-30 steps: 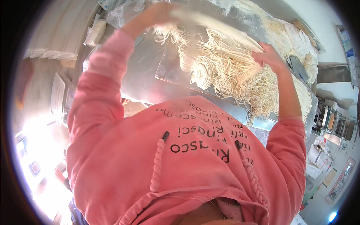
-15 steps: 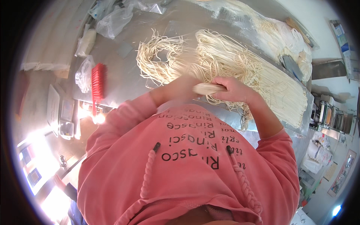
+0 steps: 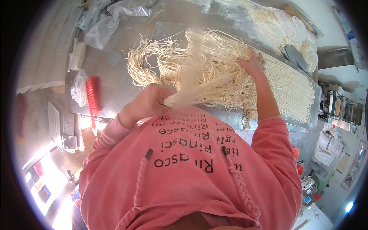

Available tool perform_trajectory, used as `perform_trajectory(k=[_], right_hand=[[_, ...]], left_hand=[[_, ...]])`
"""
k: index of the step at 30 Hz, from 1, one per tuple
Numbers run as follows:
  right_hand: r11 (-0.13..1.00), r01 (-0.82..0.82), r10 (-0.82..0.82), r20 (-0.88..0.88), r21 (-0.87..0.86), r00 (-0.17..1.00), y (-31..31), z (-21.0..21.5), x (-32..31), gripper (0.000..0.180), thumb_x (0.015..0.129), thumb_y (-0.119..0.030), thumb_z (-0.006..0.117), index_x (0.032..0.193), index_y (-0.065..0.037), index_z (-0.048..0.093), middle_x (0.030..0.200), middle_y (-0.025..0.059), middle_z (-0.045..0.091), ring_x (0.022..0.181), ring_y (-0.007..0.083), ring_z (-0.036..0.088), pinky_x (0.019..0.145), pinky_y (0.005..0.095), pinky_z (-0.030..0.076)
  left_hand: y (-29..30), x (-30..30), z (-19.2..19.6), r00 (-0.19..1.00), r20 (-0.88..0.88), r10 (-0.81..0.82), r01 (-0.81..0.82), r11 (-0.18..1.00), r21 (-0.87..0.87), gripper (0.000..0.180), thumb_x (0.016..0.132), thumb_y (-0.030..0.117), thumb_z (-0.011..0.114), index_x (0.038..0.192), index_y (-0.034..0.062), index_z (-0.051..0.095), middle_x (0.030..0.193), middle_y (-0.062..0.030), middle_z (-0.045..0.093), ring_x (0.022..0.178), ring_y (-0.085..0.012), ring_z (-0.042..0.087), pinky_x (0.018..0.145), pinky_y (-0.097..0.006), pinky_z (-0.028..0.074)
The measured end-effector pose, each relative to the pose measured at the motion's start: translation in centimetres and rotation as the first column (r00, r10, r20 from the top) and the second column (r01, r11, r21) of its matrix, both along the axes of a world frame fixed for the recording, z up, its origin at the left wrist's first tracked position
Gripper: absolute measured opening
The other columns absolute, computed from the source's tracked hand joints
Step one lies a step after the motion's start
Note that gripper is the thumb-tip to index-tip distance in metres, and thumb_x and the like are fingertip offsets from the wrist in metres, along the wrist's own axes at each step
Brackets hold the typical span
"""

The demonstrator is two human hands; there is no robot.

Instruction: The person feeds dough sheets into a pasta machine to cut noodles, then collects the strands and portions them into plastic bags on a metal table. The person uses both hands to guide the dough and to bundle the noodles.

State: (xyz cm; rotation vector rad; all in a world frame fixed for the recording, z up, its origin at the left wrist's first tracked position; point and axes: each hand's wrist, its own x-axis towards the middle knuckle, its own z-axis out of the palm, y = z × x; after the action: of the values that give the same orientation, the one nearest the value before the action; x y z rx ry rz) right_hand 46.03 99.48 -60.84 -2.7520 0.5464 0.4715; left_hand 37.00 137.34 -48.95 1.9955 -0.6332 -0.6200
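Observation:
A big heap of pale fresh noodles (image 3: 214, 61) lies spread over a floured steel table (image 3: 115, 88). My left hand (image 3: 151, 100) is closed around the end of a bundle of noodle strands (image 3: 199, 92), held just above the table's near edge. Farther out, my right hand (image 3: 251, 63) rests flat on the noodle heap with its fingers spread. Both arms are in pink sleeves, and my pink hooded top fills the lower half of the view.
A red brush (image 3: 92, 96) lies at the table's left end beside clear plastic bags (image 3: 99, 30). A metal scraper (image 3: 295, 55) and more noodles (image 3: 280, 23) sit at the far right. Machines and shelves (image 3: 341, 111) stand right of the table.
My hands were together at the table's near edge; now the right hand has reached out onto the heap while the left stays shut on the bundle.

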Motion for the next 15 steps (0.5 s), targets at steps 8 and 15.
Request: perform_trajectory(k=[8, 15], right_hand=[[0.994, -0.100, 0.097, 0.100, 0.033, 0.990, -0.5, 1.1, 0.0, 0.054, 0.075, -0.040, 0.067, 0.123, -0.022, 0.053, 0.124, 0.0264, 0.045, 0.110, 0.0389, 0.049, 0.087, 0.0431, 0.044], [0.951, -0.307, 0.279, 0.340, 0.031, 0.898, -4.1, 1.3, 2.0, 0.032, 0.078, -0.030, 0.066, 0.104, -0.012, 0.063, 0.101, 0.0230, 0.061, 0.093, 0.0374, 0.060, 0.079, 0.0402, 0.048]], left_hand=[[1.3, -0.4, 0.0, 0.930, 0.361, -0.071, 0.004, 0.983, 0.183, 0.019, 0.060, 0.006, 0.063, 0.077, 0.0063, 0.055, 0.065, -0.0104, 0.054, 0.062, -0.0325, 0.055, 0.053, -0.041, 0.042], [2.0, -1.2, -1.3, 0.893, 0.440, -0.092, -0.011, 0.974, 0.225, 0.020, 0.059, 0.006, 0.061, 0.077, 0.0071, 0.050, 0.063, -0.0092, 0.051, 0.061, -0.0320, 0.055, 0.052, -0.043, 0.042]])
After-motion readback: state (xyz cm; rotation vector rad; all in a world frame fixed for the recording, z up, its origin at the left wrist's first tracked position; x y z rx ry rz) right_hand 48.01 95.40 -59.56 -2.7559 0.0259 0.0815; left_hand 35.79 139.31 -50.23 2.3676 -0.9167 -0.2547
